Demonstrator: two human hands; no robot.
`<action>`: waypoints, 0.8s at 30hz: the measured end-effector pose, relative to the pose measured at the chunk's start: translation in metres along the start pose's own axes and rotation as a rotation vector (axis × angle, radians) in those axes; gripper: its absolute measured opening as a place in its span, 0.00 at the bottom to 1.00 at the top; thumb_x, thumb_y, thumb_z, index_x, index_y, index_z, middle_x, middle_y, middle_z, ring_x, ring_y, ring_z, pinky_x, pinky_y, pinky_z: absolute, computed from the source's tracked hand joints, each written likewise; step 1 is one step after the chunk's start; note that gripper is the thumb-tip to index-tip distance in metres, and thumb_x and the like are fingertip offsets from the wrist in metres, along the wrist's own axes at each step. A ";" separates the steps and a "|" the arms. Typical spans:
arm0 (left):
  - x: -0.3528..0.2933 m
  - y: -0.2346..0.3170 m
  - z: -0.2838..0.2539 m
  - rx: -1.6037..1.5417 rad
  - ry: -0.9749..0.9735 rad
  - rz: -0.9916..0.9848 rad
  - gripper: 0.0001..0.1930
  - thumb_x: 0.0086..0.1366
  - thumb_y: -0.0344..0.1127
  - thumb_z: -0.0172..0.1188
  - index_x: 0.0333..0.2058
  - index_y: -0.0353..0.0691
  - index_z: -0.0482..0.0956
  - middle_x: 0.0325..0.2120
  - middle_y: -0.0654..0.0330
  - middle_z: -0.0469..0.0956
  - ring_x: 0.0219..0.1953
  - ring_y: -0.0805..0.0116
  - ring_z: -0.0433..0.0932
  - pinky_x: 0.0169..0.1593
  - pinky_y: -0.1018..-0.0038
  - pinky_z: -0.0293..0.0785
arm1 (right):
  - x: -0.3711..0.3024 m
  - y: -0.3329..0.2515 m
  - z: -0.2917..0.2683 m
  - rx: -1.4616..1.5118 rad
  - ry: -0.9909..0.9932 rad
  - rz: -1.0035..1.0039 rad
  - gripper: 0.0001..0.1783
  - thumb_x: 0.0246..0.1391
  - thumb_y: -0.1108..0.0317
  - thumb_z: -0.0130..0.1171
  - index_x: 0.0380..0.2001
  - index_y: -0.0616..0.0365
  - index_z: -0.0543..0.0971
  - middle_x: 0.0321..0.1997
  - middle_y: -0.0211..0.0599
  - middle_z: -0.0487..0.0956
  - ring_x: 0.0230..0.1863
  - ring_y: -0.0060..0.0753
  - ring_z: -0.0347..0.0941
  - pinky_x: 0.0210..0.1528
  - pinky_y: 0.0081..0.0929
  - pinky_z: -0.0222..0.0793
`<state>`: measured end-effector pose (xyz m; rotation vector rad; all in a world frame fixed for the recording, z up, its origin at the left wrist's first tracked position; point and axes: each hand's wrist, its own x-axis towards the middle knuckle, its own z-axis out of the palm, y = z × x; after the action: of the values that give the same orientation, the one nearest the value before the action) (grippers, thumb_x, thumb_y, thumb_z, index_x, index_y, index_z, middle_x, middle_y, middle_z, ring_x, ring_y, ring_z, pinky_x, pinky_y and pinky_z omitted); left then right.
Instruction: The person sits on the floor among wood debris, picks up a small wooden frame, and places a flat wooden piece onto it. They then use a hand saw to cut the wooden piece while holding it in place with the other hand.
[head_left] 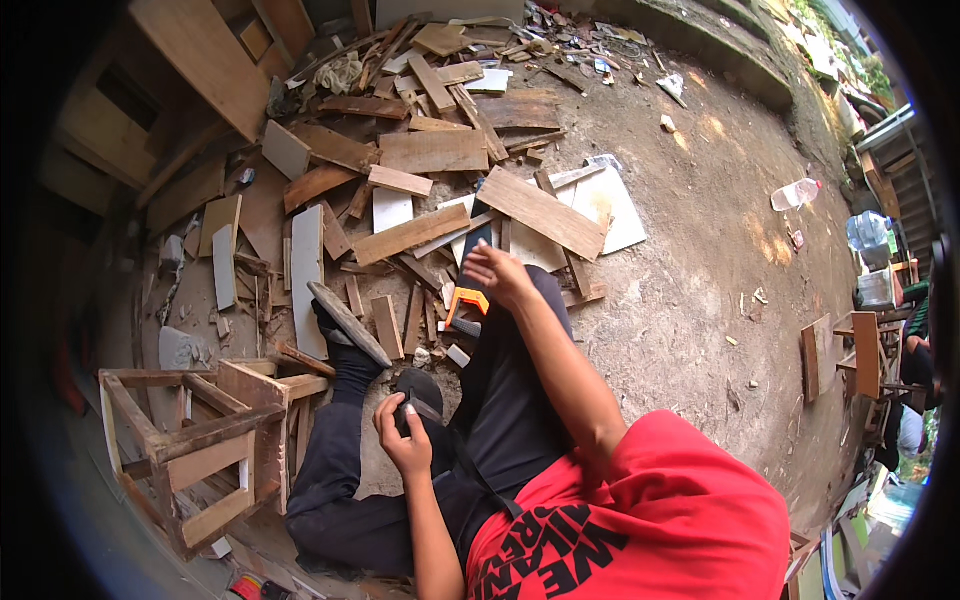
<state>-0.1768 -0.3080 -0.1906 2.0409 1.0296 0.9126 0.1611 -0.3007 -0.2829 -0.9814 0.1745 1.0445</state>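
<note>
My right hand (498, 275) is raised over my leg, fingers partly spread, with nothing visible in it. Just below it lies a hand saw with an orange handle (468, 300), close to my knee. My left hand (405, 440) is lower, fingers and thumb curled at the edge of a dark rounded thing (420, 388); whether that is a shoe or a cap I cannot make out. A small pale bit shows near the thumb tip. Beyond my hands, cut boards (545, 212) and a narrow plank (412, 234) lie in a loose heap.
A wooden frame (215, 430) stands at the left beside my leg. Scrap wood (435, 150) spreads over the ground ahead. On the right are a plastic bottle (796, 194), a water jug (868, 232), a wooden chair (866, 350) and part of another person (915, 340).
</note>
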 end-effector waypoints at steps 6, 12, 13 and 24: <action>0.015 -0.014 0.007 -0.197 0.084 -0.285 0.11 0.66 0.27 0.55 0.46 0.31 0.76 0.46 0.57 0.77 0.46 0.66 0.76 0.49 0.72 0.70 | 0.052 -0.077 -0.115 -0.867 0.493 -0.540 0.35 0.54 0.53 0.69 0.54 0.68 0.69 0.51 0.58 0.76 0.49 0.49 0.78 0.52 0.43 0.77; 0.005 -0.020 0.013 -0.112 0.056 -0.304 0.11 0.67 0.28 0.55 0.46 0.31 0.75 0.45 0.54 0.78 0.46 0.65 0.76 0.50 0.71 0.71 | 0.053 -0.110 -0.160 -2.003 0.618 -0.204 0.65 0.35 0.48 0.79 0.70 0.57 0.50 0.73 0.60 0.55 0.73 0.58 0.53 0.70 0.61 0.48; 0.003 -0.017 0.013 -0.116 0.049 -0.302 0.11 0.67 0.28 0.55 0.46 0.31 0.76 0.45 0.54 0.78 0.46 0.65 0.77 0.50 0.70 0.71 | 0.053 -0.113 -0.164 -2.030 0.587 -0.165 0.68 0.32 0.48 0.80 0.70 0.57 0.48 0.73 0.60 0.54 0.74 0.59 0.52 0.70 0.63 0.48; 0.017 -0.015 0.030 -0.310 0.029 -0.341 0.10 0.68 0.29 0.56 0.45 0.33 0.77 0.43 0.58 0.79 0.45 0.67 0.77 0.47 0.73 0.71 | 0.069 -0.105 -0.232 -1.446 0.549 -0.410 0.55 0.39 0.50 0.74 0.66 0.61 0.56 0.53 0.65 0.73 0.52 0.51 0.74 0.55 0.43 0.70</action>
<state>-0.1512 -0.2940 -0.2138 1.5445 1.1302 0.8604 0.3525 -0.4452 -0.3938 -2.4742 -0.4038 0.3621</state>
